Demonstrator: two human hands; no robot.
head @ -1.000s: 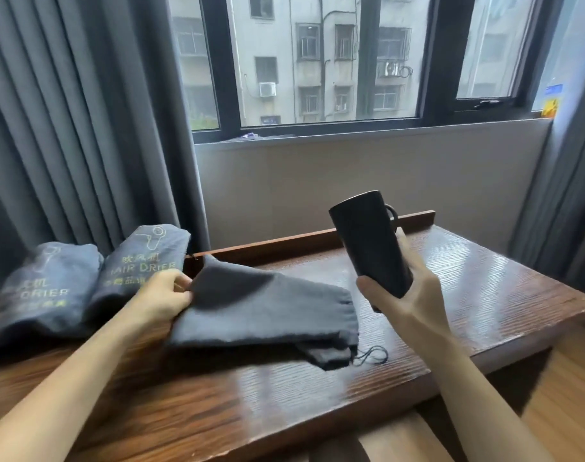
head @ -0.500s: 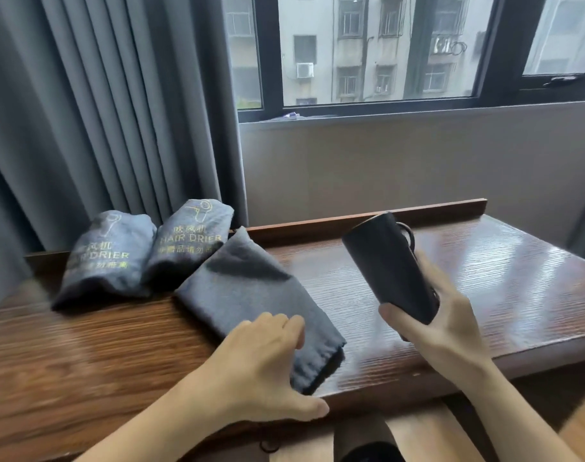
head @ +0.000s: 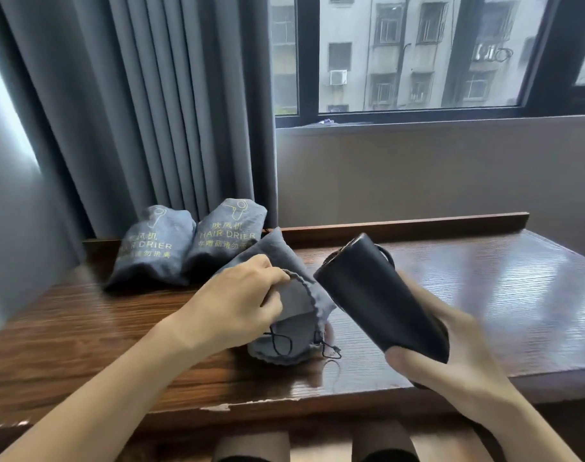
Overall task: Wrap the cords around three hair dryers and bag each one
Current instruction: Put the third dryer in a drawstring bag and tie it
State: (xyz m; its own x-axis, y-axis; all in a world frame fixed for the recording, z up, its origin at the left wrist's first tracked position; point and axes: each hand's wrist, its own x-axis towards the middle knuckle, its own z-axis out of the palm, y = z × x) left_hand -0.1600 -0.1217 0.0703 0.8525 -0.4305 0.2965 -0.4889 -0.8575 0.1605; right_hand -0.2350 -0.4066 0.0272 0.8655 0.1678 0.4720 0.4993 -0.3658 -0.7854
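Note:
My right hand [head: 451,365] grips a black hair dryer [head: 381,295], barrel tilted up and to the left above the wooden table [head: 517,295]. My left hand [head: 237,305] pinches the gathered rim of an empty grey drawstring bag [head: 294,315] and lifts it, so the mouth gapes toward the dryer. The bag's black drawstring [head: 327,351] trails onto the table. Two filled grey bags printed "HAIR DRIER" lie at the back left, one [head: 154,245] beside the other [head: 227,235]. The dryer's cord is hidden apart from a loop behind the barrel.
Grey curtains [head: 134,111] hang behind the filled bags. A raised wooden lip [head: 417,223] runs along the table's back edge under a window. The table's front edge [head: 284,405] is chipped. The table's right part shows bare glossy wood.
My left hand moved from the bag's far corner to its mouth and lifted the rim open. The dryer in my right hand tilted further toward the bag.

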